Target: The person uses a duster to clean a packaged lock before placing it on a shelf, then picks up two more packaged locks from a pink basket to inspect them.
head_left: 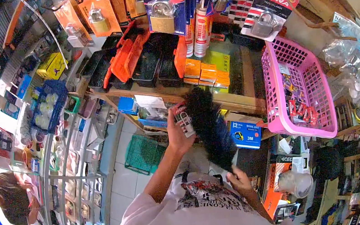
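Observation:
My left hand is closed around a small carded padlock, its red and white card facing up. Black and fluffy, a feather duster reaches up from my right hand, which grips its lower end. The duster's head lies just right of the carded padlock and overlaps the wooden shelf edge in this view. More carded padlocks hang above: one on a dark card, one on an orange card and one on a red and white card.
A pink basket with small packets stands at the right. Black bins with orange parts, sealant tubes and small orange boxes fill the shelf. Below are a blue 3M box and a green crate. Glass shelving lines the left.

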